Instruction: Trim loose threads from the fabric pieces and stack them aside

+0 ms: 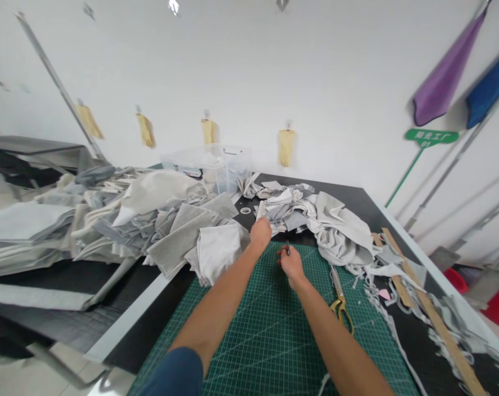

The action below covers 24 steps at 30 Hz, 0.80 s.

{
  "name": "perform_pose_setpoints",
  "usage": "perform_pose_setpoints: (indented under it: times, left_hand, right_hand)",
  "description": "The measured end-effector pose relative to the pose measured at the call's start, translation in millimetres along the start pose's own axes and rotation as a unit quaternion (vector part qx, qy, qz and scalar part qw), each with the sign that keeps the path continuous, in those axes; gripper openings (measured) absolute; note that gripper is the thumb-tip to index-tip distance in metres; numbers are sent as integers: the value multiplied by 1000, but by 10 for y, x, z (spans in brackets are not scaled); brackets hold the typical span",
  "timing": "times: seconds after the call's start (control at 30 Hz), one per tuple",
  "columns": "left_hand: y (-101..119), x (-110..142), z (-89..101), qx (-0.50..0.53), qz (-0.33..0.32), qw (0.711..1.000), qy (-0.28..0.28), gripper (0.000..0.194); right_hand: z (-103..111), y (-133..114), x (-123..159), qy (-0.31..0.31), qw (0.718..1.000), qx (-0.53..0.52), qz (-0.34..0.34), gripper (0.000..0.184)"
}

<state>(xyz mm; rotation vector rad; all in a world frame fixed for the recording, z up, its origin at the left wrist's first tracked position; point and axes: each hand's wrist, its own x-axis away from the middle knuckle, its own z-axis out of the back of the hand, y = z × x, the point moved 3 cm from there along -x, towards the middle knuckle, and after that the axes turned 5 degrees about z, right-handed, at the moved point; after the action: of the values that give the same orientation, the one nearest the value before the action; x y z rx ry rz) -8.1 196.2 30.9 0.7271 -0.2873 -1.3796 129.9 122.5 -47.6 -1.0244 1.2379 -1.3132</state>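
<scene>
My left hand (261,234) is closed at the near left edge of a heap of grey and white cloth pieces (288,206), apparently gripping a light cloth piece (261,210) that shows just above the fingers. To its right and a little nearer, my right hand (291,264) is closed around a slim black tool (288,248); its exact kind is too small to make out. The right hand is over the far part of a green cutting mat (269,319). Gold-handled scissors (339,300) lie on the mat, right of my right hand.
Stacked grey cloths (218,250) and a larger fabric pile (109,214) cover the left. Behind stands a clear plastic box (208,162). A tape roll (245,210) lies near the heap. Bundled fabric (342,231), wooden strips (434,313) and scraps (387,269) line the right.
</scene>
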Motion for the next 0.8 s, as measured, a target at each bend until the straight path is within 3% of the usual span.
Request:
perform_pose_setpoints:
  times: [0.2, 0.37, 0.5, 0.63, 0.73, 0.8]
  left_hand:
    - [130, -440, -254, 85, 62, 994, 6, 18]
    - [261, -342, -297, 85, 46, 995, 26, 10]
    - [340, 70, -301, 42, 11, 998, 40, 10]
    - [339, 701, -287, 0, -39, 999, 21, 8]
    - [365, 1204, -247, -26, -99, 995, -11, 9]
    - [439, 1521, -223, -87, -181, 979, -43, 18]
  right_hand:
    - [282, 93, -111, 19, 999, -39, -3, 23]
    - [454, 113, -83, 49, 996, -68, -13, 29]
    - [576, 122, 0, 65, 995, -80, -15, 27]
    - [668, 117, 142, 59, 995, -79, -21, 29]
    - [732, 104, 288, 43, 997, -65, -25, 39]
    - [789, 103, 393, 32, 998, -39, -24, 45]
